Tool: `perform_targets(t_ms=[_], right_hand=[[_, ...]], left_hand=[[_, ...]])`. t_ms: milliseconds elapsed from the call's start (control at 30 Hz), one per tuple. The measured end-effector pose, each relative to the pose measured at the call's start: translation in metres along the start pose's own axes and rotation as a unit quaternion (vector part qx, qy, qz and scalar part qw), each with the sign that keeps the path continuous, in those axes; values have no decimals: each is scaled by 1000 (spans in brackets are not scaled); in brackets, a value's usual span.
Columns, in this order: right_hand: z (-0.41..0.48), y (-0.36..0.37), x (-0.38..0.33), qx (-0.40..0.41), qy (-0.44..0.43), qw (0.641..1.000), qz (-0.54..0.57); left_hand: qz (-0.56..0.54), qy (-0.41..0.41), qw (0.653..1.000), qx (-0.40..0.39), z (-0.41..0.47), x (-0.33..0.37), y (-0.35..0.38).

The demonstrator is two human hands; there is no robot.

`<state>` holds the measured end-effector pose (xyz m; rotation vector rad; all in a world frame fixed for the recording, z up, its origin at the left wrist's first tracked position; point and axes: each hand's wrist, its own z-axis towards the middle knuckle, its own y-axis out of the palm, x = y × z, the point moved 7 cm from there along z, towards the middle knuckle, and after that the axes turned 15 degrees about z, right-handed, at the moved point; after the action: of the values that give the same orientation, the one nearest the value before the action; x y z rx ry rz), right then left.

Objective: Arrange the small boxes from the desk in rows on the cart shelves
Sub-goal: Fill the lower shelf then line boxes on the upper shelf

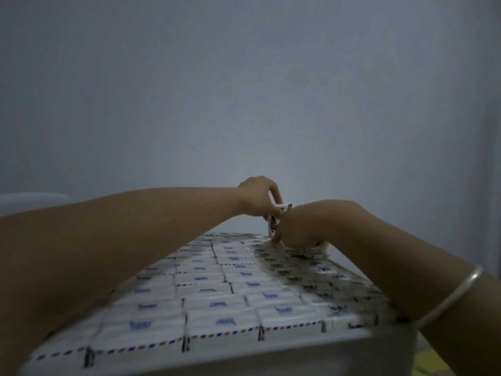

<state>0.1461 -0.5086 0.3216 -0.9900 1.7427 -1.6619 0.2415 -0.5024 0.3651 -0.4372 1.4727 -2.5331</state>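
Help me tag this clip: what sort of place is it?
Likely a packing or storage room: a bare wall, a cart shelf filled with rows of small white boxes, the left hand pinching another box.

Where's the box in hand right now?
Head view, right of centre at the far end of the packed rows: the left hand pinches the small box just above them, close beside the right hand.

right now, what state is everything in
left hand: pinches a box, raised over the far row
box: on end, not yet laid in its row
right hand: fingers down on the far boxes; grip unclear
rows: boxes packed flat, side by side
bangle: on the right forearm
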Motion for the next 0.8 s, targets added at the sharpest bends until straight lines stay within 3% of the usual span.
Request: perform_targets(t_ms=[233, 300, 467, 567, 700, 800], right_hand=[[-16, -20, -2, 130, -48, 985, 102], [-27, -35, 1, 192, -62, 968, 149], [-55, -57, 18, 258, -94, 921, 276], [-68, -64, 30, 314, -103, 888, 320], [-80, -61, 36, 355, -99, 881, 297], [-81, -60, 42, 393, -61, 885, 242]], left_hand=[[25, 0, 998, -61, -3, -2, -1], [33, -2, 997, -66, -4, -5, 4], [94, 18, 992, -83, -9, -1, 23], [174, 28, 978, -114, -19, 6, 24], [240, 28, 950, -197, -38, 15, 24], [265, 48, 943, -193, -49, 32, 16]])
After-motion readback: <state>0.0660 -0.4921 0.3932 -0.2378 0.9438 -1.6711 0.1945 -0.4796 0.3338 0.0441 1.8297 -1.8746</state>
